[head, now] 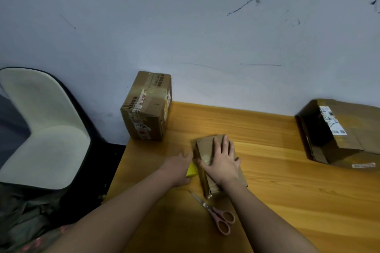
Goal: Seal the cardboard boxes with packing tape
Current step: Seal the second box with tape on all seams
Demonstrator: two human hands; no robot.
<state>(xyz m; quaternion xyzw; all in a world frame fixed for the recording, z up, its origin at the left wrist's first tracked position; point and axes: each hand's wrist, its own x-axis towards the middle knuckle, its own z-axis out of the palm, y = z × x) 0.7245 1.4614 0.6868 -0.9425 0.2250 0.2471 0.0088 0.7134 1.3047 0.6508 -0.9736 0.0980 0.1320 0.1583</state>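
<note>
You're pressing your right hand (pixel 223 160) flat, fingers straight, on the small cardboard box (pixel 218 162) at table (pixel 287 191) center; left hand (pixel 181 167) is gripping a yellow tape dispenser (pixel 191 170) just left of it. Scissors (pixel 218 214) are lying nearer you.

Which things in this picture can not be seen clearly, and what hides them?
- Head view: the yellow object is mostly covered by the left hand; whether it is the tape cannot be told.
- The top of the small flat cardboard box lies under the right hand.
- The open brown cardboard box is cut off by the right edge.
- Its white label is too small to read.
</note>
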